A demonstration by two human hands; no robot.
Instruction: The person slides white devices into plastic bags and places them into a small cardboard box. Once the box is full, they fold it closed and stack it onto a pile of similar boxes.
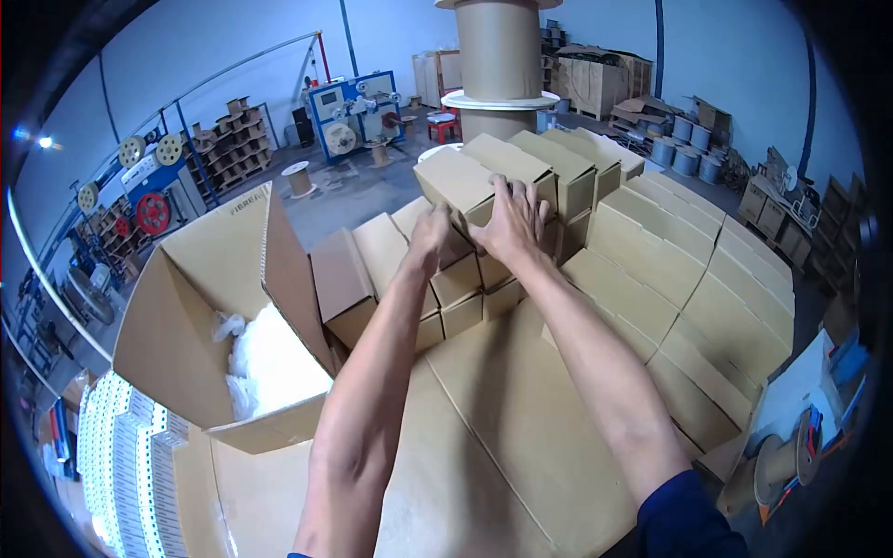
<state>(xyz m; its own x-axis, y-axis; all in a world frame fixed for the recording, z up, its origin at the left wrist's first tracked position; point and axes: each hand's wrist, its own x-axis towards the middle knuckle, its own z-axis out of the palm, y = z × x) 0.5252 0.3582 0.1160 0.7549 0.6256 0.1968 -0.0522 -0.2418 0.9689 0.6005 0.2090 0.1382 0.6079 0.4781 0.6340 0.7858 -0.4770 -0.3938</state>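
Note:
Both my arms reach forward to a row of small brown cardboard boxes stacked in layers. My left hand [431,232] has its fingers curled against the left near edge of a cardboard box [453,179] on the upper layer. On that box's right side, my right hand [512,221] grips with its fingers bent over the top edge and its thumb toward the near end. The fingertips of the left hand are partly hidden. More closed boxes [372,246] lie side by side just left of and below my hands.
A large open carton [200,344] with white plastic bags [270,363] inside stands at left. Stacked boxes [651,242] form a wall at right. A flat cardboard surface [484,418] lies below my arms. Large spools [499,51] rise behind; machines [353,116] stand farther back.

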